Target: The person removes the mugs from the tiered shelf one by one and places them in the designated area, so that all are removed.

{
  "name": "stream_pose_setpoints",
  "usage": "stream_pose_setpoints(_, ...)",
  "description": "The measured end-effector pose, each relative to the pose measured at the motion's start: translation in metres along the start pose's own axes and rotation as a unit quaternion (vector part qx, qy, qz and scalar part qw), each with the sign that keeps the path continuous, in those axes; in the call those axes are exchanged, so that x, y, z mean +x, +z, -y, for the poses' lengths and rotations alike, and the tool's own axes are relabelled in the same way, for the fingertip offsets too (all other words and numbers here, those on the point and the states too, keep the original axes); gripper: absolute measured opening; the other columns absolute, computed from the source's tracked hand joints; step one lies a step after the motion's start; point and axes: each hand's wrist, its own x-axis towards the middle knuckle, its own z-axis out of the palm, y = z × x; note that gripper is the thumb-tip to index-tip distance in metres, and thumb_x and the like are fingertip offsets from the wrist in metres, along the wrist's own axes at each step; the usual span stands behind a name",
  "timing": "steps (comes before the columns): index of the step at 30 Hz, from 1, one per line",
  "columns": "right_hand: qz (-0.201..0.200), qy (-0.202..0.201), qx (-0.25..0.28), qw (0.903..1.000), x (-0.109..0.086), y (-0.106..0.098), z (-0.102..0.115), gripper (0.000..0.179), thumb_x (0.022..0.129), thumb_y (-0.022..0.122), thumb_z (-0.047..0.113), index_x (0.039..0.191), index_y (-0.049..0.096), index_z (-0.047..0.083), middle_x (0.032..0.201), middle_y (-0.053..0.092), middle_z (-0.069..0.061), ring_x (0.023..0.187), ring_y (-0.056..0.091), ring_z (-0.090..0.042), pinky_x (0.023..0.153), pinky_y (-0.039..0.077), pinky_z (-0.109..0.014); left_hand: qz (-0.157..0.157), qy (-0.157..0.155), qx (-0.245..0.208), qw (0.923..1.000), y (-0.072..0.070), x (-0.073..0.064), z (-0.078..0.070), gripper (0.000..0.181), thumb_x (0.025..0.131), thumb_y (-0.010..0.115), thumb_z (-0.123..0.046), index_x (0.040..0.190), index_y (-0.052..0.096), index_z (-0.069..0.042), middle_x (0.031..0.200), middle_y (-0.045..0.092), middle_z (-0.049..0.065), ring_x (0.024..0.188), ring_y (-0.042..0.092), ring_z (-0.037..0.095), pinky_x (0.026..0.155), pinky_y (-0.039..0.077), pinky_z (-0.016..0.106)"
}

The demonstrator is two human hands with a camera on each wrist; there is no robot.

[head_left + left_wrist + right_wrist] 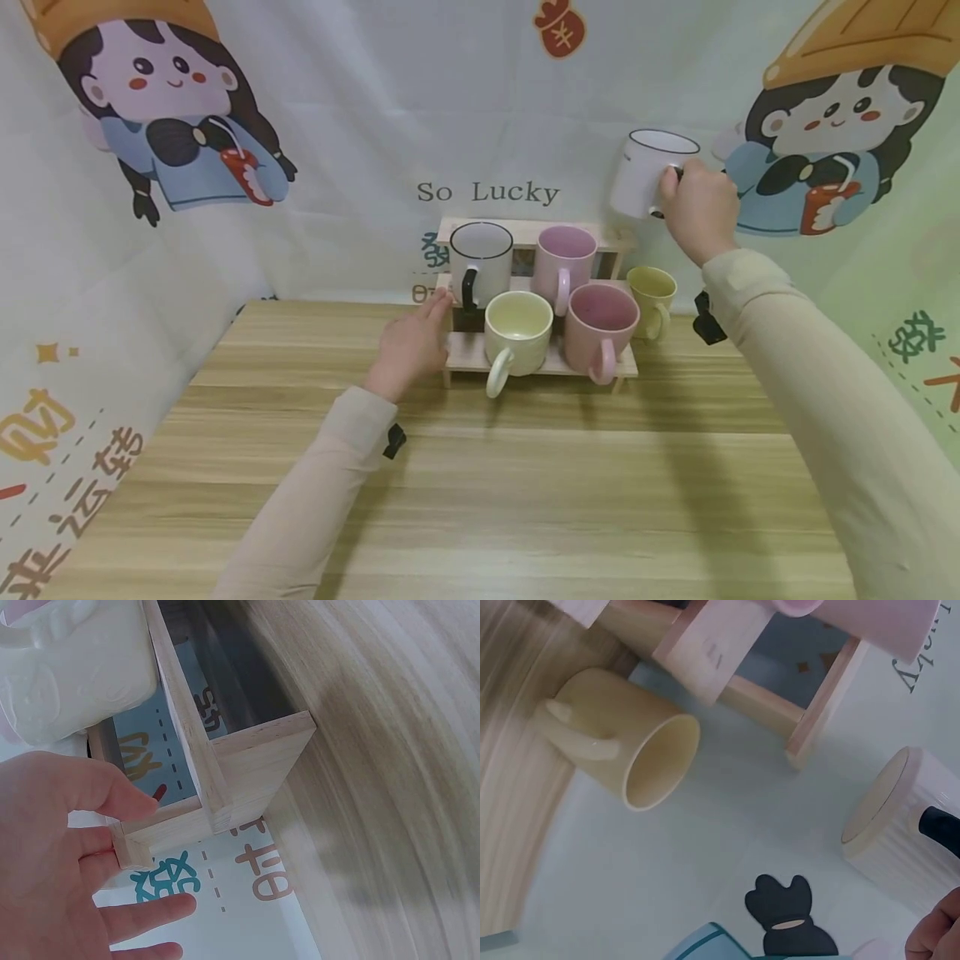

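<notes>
1. In the upper right of the head frame, the right hand (701, 208) has its fingers curled firmly round the black handle of a white mug with a black rim (637, 179); the mug hangs clear of any shelf.
2. At centre left, the left hand (411, 346) lightly pinches the left end of a pale wooden tiered rack (462, 354), thumb to one side and two fingers to the other; its ring and little fingers are straight in the left wrist view.
3. In mid-frame, the middle tier bears a second white mug with a black rim and black handle (492, 279) and, to its right, a pale pink mug (551, 265).
4. Below them, the bottom tier holds a cream mug (528, 350) at left and a deeper pink mug (587, 337) at right.
5. A yellow mug (642, 312) stands on the wood-grain table (562, 500), just right of the rack.
</notes>
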Motion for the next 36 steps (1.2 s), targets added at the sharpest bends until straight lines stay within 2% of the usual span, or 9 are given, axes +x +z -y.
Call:
stream_pose_setpoints(5,-0.004,-0.003,-0.005,1.0000,-0.003,0.000,-0.015,0.045,0.100,0.031,0.029,0.083,0.051,-0.008,0.084,0.057,-0.033,0.075,0.055,-0.046,0.061,0.043,-0.055,-0.002,0.002,-0.002,1.0000,0.000,0.000,0.000,0.073,0.087,0.059,-0.018,0.152,0.024,-0.011,0.159,0.021,0.005,0.100,0.062,0.034,0.080,0.053,0.046)
stream_pose_setpoints(13,-0.028,-0.012,-0.016,0.9994,-0.011,-0.005,-0.040,0.041,0.099,0.035,0.025,0.073,0.047,-0.004,0.078,0.057,-0.033,0.067,0.054,-0.046,0.051,0.040,-0.052,-0.007,0.004,0.002,1.0000,0.002,-0.001,0.000,0.074,0.086,0.058,-0.017,0.151,0.026,-0.011,0.159,0.023,0.005,0.098,0.062,0.034,0.079,0.054,0.044)
stream_pose_setpoints(18,-0.040,-0.018,-0.021,0.9988,-0.016,-0.006,-0.054,0.041,0.098,0.036,0.023,0.071,0.046,-0.006,0.076,0.056,-0.036,0.068,0.053,-0.051,0.053,0.038,-0.055,-0.011,0.003,-0.006,0.9999,0.000,-0.002,-0.001,0.073,0.085,0.059,-0.015,0.151,0.027,-0.011,0.159,0.024,0.005,0.106,0.061,0.035,0.083,0.053,0.047)
stream_pose_setpoints(22,-0.047,-0.022,-0.024,0.9984,-0.023,-0.003,-0.065,0.041,0.097,0.038,0.021,0.071,0.047,-0.009,0.076,0.055,-0.040,0.069,0.052,-0.055,0.057,0.039,-0.058,-0.007,0.000,-0.006,1.0000,0.001,-0.002,-0.001,0.074,0.085,0.058,-0.015,0.151,0.026,-0.011,0.159,0.023,0.005,0.105,0.061,0.035,0.084,0.052,0.048)
stream_pose_setpoints(26,-0.050,-0.009,-0.027,0.9984,-0.032,0.003,-0.075,0.041,0.097,0.039,0.020,0.076,0.051,-0.013,0.078,0.056,-0.042,0.072,0.054,-0.058,0.059,0.040,-0.062,0.001,-0.001,-0.002,1.0000,0.003,-0.002,-0.001,0.074,0.086,0.058,-0.016,0.152,0.025,-0.012,0.159,0.022,0.004,0.100,0.062,0.034,0.082,0.053,0.046)
stream_pose_setpoints(32,-0.037,0.007,-0.043,0.9984,-0.038,0.010,-0.089,0.043,0.098,0.037,0.021,0.079,0.052,-0.014,0.078,0.057,-0.042,0.073,0.055,-0.058,0.060,0.042,-0.063,-0.002,0.001,0.003,1.0000,0.004,-0.002,0.000,0.072,0.088,0.058,-0.016,0.152,0.025,-0.011,0.159,0.021,0.005,0.109,0.061,0.035,0.083,0.053,0.046)
stream_pose_setpoints(36,-0.034,0.014,-0.047,0.9982,-0.041,0.014,-0.098,0.043,0.098,0.037,0.021,0.080,0.052,-0.015,0.078,0.056,-0.042,0.074,0.055,-0.057,0.060,0.042,-0.062,-0.011,0.006,0.005,0.9999,0.002,-0.001,-0.001,0.072,0.087,0.058,-0.015,0.151,0.026,-0.010,0.159,0.021,0.005,0.101,0.063,0.034,0.081,0.053,0.045)
